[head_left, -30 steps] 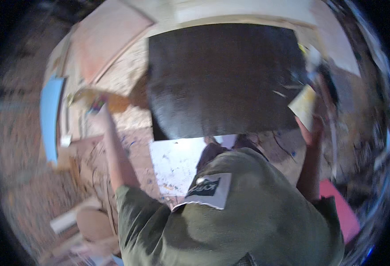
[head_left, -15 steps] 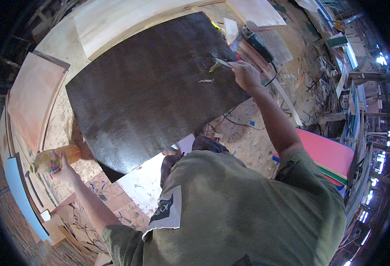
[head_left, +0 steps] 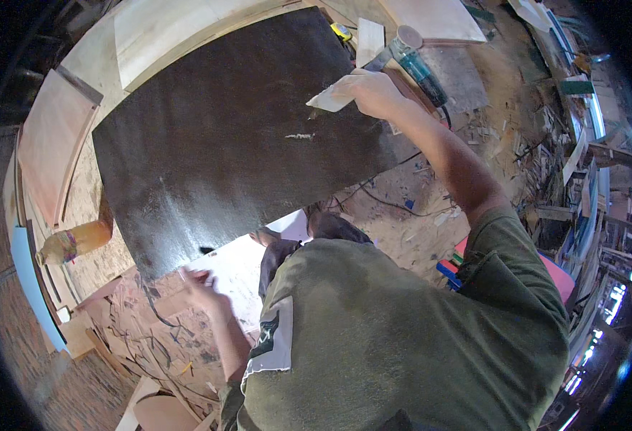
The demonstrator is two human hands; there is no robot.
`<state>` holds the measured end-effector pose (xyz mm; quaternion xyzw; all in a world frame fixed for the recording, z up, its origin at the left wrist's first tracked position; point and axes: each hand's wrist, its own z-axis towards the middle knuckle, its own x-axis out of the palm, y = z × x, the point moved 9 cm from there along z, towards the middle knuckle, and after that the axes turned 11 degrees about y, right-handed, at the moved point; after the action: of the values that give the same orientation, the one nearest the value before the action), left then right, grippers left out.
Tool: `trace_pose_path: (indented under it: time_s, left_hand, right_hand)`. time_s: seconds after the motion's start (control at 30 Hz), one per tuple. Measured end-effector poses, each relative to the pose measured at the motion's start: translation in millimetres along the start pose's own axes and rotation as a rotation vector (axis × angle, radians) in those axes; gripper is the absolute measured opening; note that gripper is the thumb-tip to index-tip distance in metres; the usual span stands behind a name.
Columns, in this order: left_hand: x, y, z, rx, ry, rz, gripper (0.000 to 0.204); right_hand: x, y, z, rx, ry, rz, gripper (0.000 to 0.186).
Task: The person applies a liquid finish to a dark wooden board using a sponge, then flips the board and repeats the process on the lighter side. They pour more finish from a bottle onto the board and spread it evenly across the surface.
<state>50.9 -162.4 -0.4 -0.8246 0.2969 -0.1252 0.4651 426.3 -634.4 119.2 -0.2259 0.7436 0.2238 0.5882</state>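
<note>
A large dark brown panel [head_left: 222, 136] with a glossy patch lies in front of me. My right hand [head_left: 379, 93] grips a flat pale spreader [head_left: 332, 97], its wide edge at the panel's upper right. A short whitish smear [head_left: 300, 136] of paste shows on the dark surface below it. My left hand [head_left: 206, 293] is off the panel's near edge, somewhat blurred, with fingers apart and nothing visible in them. A small black object [head_left: 206, 251] shows at that edge. Farther left is a clear bottle [head_left: 79, 241] of yellowish liquid; I cannot tell whether it stands or lies.
A green angle grinder [head_left: 420, 72] with a cord lies beyond my right hand, near a yellow tape measure [head_left: 341, 31]. Pale wooden panels [head_left: 61, 144] are to the left and at the back. Wood scraps [head_left: 531, 147] litter the right side. Coloured sheets [head_left: 556, 276] are by my right elbow.
My left hand has let go of the bottle and moved right, toward the panel's near edge. My right hand has shifted left and up with the spreader, now flatter to view.
</note>
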Motion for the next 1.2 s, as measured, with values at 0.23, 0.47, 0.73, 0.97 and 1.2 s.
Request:
trace_pose_path:
  time_s: [0.23, 0.47, 0.73, 0.97, 1.2]
  left_hand:
    - [155.7, 83.1, -99.0, -0.514, 0.74, -0.129, 0.044]
    - [207.0, 78.2, -101.7, -0.454, 0.826, -0.322, 0.03]
    - [206.1, 86.5, -99.4, -0.461, 0.759, -0.341, 0.023]
    - [206.9, 80.2, -101.5, -0.423, 0.769, -0.342, 0.022]
    - [206.9, 84.2, -99.8, -0.444, 0.768, -0.361, 0.021]
  right_hand:
    - [-1.7, -6.5, -25.6, -0.047, 0.128, -0.025, 0.038]
    - [10.0, -11.2, -75.9, -0.05, 0.194, -0.006, 0.04]
    - [21.0, 0.7, -127.6, -0.068, 0.194, -0.059, 0.04]
    - [25.7, 11.5, -156.6, -0.136, 0.185, -0.051, 0.034]
    - [28.6, 16.9, -179.1, -0.054, 0.341, -0.025, 0.039]
